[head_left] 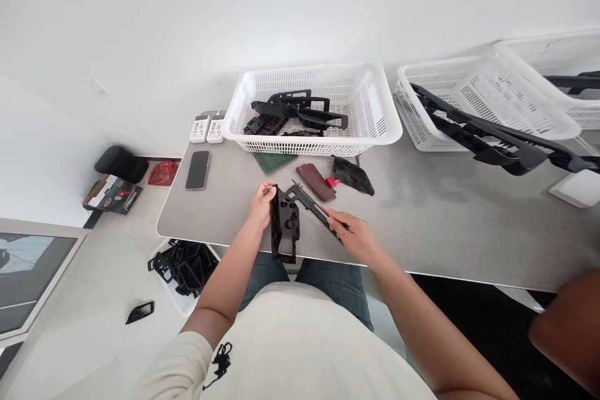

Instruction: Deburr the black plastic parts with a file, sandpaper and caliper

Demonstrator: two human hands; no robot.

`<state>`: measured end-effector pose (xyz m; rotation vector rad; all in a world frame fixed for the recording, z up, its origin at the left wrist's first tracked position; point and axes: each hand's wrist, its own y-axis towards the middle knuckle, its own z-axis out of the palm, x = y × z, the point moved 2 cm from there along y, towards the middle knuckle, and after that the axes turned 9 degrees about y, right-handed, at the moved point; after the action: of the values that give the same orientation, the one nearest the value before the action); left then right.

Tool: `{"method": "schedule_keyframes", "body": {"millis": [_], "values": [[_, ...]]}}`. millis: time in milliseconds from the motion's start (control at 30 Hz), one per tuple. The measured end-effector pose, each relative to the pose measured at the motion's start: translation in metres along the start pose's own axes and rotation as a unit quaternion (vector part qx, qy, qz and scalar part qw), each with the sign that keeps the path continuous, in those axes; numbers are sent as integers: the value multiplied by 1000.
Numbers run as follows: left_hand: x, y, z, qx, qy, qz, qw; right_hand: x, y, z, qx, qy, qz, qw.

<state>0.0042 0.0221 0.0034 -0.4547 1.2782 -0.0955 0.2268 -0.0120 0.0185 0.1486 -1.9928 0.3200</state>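
While the person's left hand (262,203) pinches the top of a black moulded plastic part (284,228) between thumb and curled fingers, the right hand (352,234) grips a dark caliper (307,205) by its beam, with the head end at that same top edge (touching the part or just beside it, I can't tell). The part is held at the front edge of a grey tabletop (225,212), near a maroon abrasive pad (315,181), a green pad (272,162) and a crumpled black glove (352,176). Further back, a white plastic basket (312,145) holds more black parts, and a smartphone (197,170) lies beside two small white boxes (207,129) whose labels are too small to read. A second white basket (424,131) sits to the right, under a long black part (482,131). On the floor, a printed carton (112,194) shows red and dark artwork, but its lettering cannot be made out.
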Motion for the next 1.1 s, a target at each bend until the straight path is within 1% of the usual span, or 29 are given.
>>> {"method": "schedule_keyframes", "body": {"millis": [167, 267, 300, 400, 467, 567, 667, 800, 1000, 1100], "values": [[0, 0, 2, -19, 86, 31, 996, 4, 1, -9, -15, -37, -31, 999], [-1, -1, 2, -44, 126, 58, 989, 8, 0, -12, -21, -99, -63, 993], [-1, -2, 2, -44, 128, 59, 989, 10, -1, -13, -20, -124, -80, 989], [-2, -5, 5, -6, 117, 41, 992, 17, -2, -13, -3, -192, -132, 972], [-4, -8, 7, 19, 120, 36, 992, 20, -2, -12, 13, -229, -153, 961], [-9, -12, 9, 27, 149, 46, 987, 24, 1, -10, 27, -276, -166, 946], [-12, -15, 9, 23, 175, 55, 983, 26, 4, -8, 20, -316, -180, 931], [-13, -15, 9, 25, 180, 53, 982, 25, 7, -9, -7, -337, -204, 919], [-11, -13, 6, 22, 198, 48, 979, 23, 7, -17, -42, -324, -203, 923], [-13, -12, 5, 21, 200, 48, 978, 23, 6, -18, -52, -336, -204, 918]]}}
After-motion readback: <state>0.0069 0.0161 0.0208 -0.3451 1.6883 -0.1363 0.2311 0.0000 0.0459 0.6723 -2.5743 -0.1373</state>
